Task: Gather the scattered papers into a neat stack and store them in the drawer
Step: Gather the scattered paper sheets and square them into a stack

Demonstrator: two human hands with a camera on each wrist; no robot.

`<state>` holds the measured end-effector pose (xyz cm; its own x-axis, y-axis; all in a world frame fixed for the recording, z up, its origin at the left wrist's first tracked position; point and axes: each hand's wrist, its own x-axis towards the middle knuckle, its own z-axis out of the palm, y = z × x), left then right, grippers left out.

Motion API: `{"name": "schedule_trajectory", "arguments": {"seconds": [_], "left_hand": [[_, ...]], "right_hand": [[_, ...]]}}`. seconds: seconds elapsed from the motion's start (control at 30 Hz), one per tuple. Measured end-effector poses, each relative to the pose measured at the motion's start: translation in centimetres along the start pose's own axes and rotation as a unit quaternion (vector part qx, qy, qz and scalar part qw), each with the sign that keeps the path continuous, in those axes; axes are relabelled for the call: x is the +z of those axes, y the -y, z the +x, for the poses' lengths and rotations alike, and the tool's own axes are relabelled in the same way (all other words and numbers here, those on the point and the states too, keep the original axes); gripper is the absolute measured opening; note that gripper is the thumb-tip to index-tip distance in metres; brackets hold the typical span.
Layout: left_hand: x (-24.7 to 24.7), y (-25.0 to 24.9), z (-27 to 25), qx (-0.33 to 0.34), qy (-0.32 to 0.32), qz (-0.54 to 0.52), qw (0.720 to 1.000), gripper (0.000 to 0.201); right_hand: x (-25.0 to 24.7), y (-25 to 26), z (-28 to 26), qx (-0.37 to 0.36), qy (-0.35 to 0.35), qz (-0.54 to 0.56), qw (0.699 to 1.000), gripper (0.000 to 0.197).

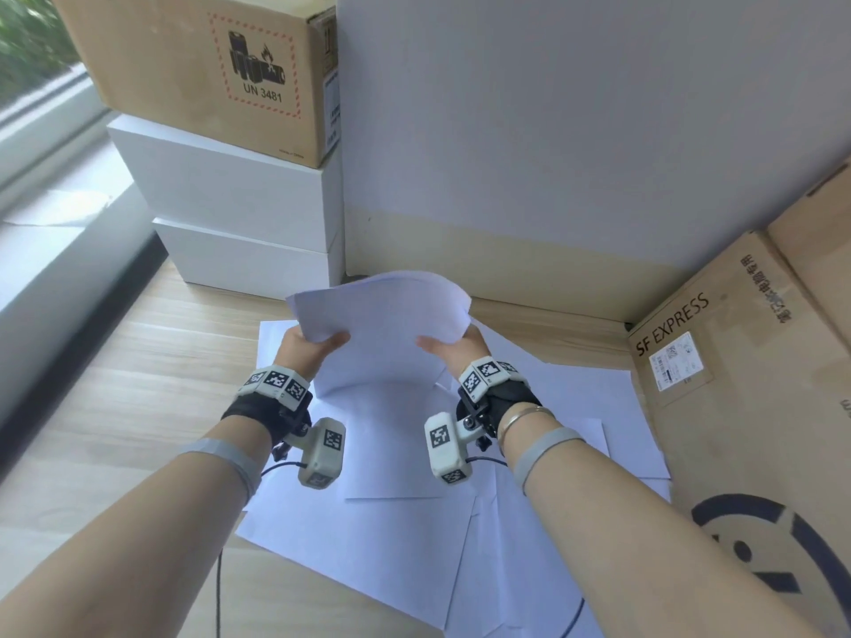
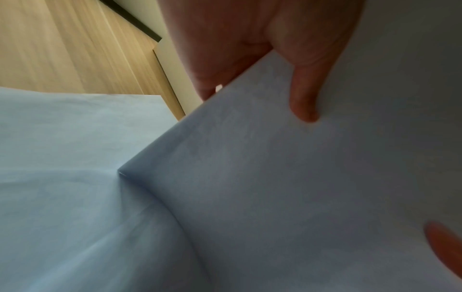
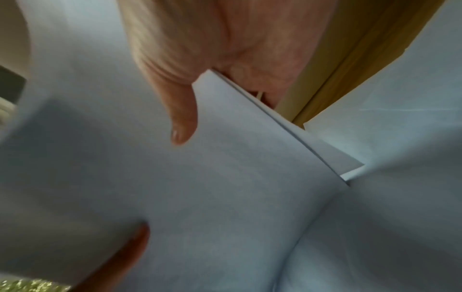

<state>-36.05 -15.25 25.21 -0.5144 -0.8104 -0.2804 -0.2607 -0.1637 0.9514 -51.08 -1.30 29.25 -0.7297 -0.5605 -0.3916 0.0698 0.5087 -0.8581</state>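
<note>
On the wooden table (image 1: pixel 138 361), loose sheets (image 1: pixel 575 407) lie scattered. The left hand (image 1: pixel 304 347) and right hand (image 1: pixel 460 347) pinch a small held stack (image 1: pixel 382 324); gathering is underway, and squaring its edges likely comes next.

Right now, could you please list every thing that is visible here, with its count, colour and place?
held papers: a few sheets, exact count unclear, white, lifted above the desk between both hands
loose papers: several overlapping sheets, white, spread flat on the desk under the arms
desk: one, light wood, beneath everything
white boxes: two, stacked, far left against the wall
battery-label carton: one, brown, on top of the white boxes
SF Express carton: one, brown, right side
wall: grey-white, behind the desk
left hand: grips the left edge of the held papers
right hand: grips the right edge of the held papers
</note>
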Motion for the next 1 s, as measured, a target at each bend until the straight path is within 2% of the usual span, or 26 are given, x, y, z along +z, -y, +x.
{"name": "schedule_trajectory", "arguments": {"seconds": [0.03, 0.1, 0.23, 0.27, 0.33, 0.37, 0.47, 0.57, 0.63, 0.7, 0.73, 0.83, 0.87, 1.0], "left_hand": [[0.1, -0.1, 0.0, 0.010, -0.021, -0.003, 1.000, 0.012], [0.0, -0.8, -0.2, 0.030, -0.037, -0.023, 0.999, 0.014], [-0.5, -1.3, -0.7, 0.052, -0.007, -0.040, 0.998, 0.022], [-0.6, -1.2, -0.6, 0.057, -0.002, -0.039, 0.998, 0.023], [-0.7, -0.8, -0.6, 0.060, 0.005, -0.030, 0.998, 0.026], [-0.8, -0.6, -0.5, 0.060, 0.007, -0.025, 0.998, 0.027], [-0.8, -0.3, -0.5, 0.058, 0.007, -0.025, 0.998, 0.028], [-0.6, -0.1, -0.5, 0.051, 0.005, -0.035, 0.998, 0.035], [-0.4, 0.2, -0.4, 0.041, 0.009, -0.035, 0.998, 0.038], [-0.2, 0.5, -0.4, 0.034, 0.007, -0.030, 0.999, 0.030], [-0.1, 0.6, -0.5, 0.033, 0.003, -0.028, 0.999, 0.027], [0.1, 0.8, -0.5, 0.034, -0.005, -0.029, 0.999, 0.021], [0.0, 0.8, -0.5, 0.035, -0.006, -0.029, 0.999, 0.020], [-0.1, 0.6, -0.3, 0.059, -0.015, -0.012, 0.998, 0.014]], "right_hand": [[0.0, 0.0, -0.1, -0.004, -0.022, 0.016, 1.000, 0.037], [-0.5, 0.3, -0.4, -0.032, -0.031, 0.068, 0.997, 0.034], [-1.2, 1.5, -0.6, -0.082, -0.049, 0.158, 0.983, 0.042], [-1.2, 2.1, -0.6, -0.097, -0.059, 0.171, 0.979, 0.038], [-1.3, 3.0, -0.6, -0.132, -0.057, 0.207, 0.968, 0.015], [-1.4, 3.5, -0.5, -0.149, -0.055, 0.216, 0.963, 0.012], [-1.2, 4.5, -0.3, -0.170, -0.077, 0.174, 0.967, 0.028], [-1.0, 4.5, -0.1, -0.178, -0.102, 0.168, 0.964, 0.030], [-1.0, 4.2, -0.1, -0.178, -0.100, 0.196, 0.959, 0.027], [-1.0, 4.1, -0.4, -0.180, -0.074, 0.221, 0.956, 0.010], [-1.0, 3.8, -0.5, -0.179, -0.054, 0.220, 0.957, 0.008], [-1.2, 2.9, -1.0, -0.168, -0.032, 0.197, 0.965, 0.048], [-1.3, 2.7, -1.0, -0.167, -0.033, 0.199, 0.965, 0.055], [-1.8, 3.3, -1.3, -0.129, -0.074, 0.238, 0.960, 0.050]]}}
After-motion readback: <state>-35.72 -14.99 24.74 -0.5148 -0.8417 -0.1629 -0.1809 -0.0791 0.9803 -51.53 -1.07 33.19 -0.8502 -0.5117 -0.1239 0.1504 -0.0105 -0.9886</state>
